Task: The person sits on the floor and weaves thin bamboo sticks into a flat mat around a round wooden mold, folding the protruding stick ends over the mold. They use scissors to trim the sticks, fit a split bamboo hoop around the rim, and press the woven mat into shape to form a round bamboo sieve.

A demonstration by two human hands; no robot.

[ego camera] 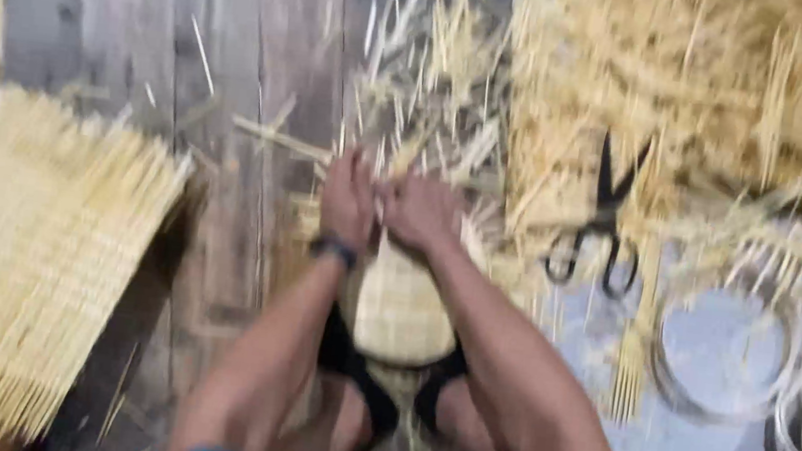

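both hands, left hand [349, 199] and right hand [420, 210], apparently grip a woven basket [398, 311].

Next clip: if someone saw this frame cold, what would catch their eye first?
Probably the two hands at the centre, left hand and right hand pressed together over a small woven bamboo piece with strips fanning upward. Next, the black scissors lying open on the pale strip heap at upper right, and the big woven mat at left. The frame is blurred.

Motion blur hides both hands' grip [388, 204].
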